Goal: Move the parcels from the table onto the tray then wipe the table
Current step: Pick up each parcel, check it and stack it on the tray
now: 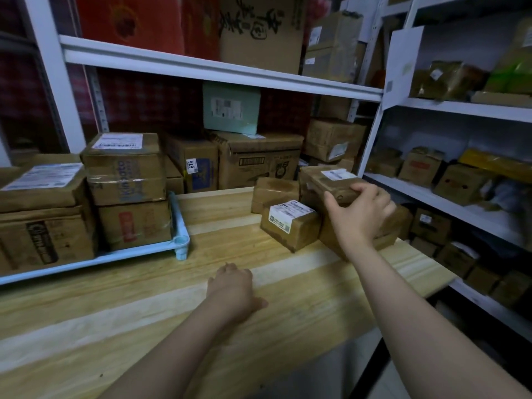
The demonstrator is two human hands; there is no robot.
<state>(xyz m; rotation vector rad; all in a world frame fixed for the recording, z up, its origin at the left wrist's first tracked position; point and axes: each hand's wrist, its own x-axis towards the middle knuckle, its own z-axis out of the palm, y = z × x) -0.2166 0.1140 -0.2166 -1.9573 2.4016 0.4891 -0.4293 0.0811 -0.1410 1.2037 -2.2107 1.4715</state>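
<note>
Gripping the top parcel of a small cluster at the right end of the wooden table, a person's right hand curls thumb and fingers round its near edge. The box sits on a larger parcel. A white-labelled parcel and a plain parcel stand just beside. The left hand rests on the tabletop, fingers loosely curled, holding nothing. Clearing appears under way, with wiping yet to come. The next move likely calls for a lift and a carry left to the blue tray, where stacked cartons leave little room.
</note>
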